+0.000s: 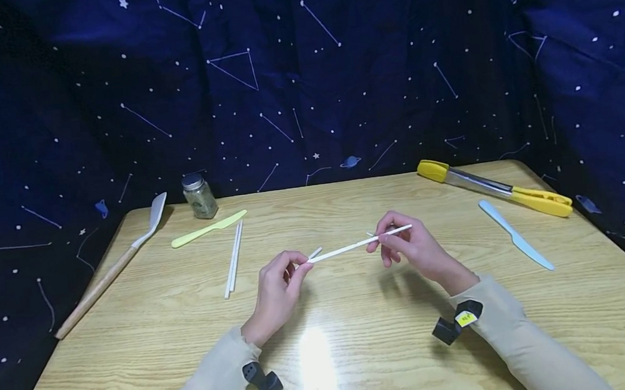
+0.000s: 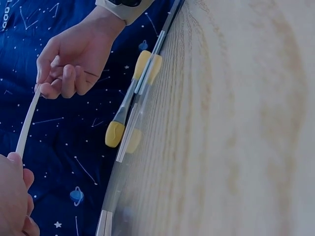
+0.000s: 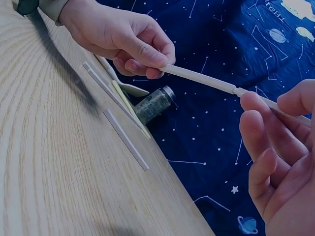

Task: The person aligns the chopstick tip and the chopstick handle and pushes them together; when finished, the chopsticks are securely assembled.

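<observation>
A thin, pale, chopstick-like stick [image 1: 343, 250] is stretched between both hands above the table. My left hand [image 1: 278, 286] pinches its left end between thumb and fingertips. My right hand [image 1: 408, 245] holds it farther along, and the far end sticks out past the thumb. In the right wrist view the stick narrows at a notch [image 3: 237, 91] close to the right fingertips. A short pale piece [image 1: 315, 252] shows just behind the left fingers, and another pale tip [image 1: 371, 234] peeks out by the right fingers; the hands hide how far both run.
Two pale sticks [image 1: 233, 262] lie to the left on the wooden table [image 1: 192, 351]. Around them are a yellow-green knife [image 1: 208, 229], a lidded glass jar [image 1: 200, 199] and a wooden-handled spatula [image 1: 113, 270]. Yellow tongs [image 1: 481, 183] and a light-blue knife [image 1: 514, 235] lie right.
</observation>
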The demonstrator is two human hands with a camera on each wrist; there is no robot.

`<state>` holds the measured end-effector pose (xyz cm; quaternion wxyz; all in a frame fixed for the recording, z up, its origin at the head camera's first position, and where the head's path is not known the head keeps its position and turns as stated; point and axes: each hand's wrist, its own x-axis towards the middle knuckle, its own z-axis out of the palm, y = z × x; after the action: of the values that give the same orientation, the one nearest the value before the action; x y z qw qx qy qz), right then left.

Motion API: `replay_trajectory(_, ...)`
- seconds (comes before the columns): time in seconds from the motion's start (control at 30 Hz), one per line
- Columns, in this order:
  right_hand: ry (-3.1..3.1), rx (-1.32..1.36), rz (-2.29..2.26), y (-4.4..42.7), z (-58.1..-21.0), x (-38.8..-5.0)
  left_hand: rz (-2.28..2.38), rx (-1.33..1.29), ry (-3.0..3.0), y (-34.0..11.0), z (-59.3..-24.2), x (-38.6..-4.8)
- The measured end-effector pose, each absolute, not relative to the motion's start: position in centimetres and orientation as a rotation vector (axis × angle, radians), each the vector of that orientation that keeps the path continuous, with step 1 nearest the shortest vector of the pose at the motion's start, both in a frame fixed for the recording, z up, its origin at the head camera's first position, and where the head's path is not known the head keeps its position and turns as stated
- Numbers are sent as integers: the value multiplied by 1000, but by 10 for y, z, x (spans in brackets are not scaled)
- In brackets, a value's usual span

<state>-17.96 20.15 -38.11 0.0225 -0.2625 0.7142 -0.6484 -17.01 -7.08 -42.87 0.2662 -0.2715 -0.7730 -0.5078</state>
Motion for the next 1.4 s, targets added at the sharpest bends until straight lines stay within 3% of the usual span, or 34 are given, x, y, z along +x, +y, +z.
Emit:
replay_trajectory(1.03, 2136, -787, -1924, 206, -382, -180, -1354, -845, -2012, -71, -424, -163)
replay_trajectory(1.4, 2154, -686, -1937, 207, -381, -181, -1524, -886, -2298, -75, -419, -159)
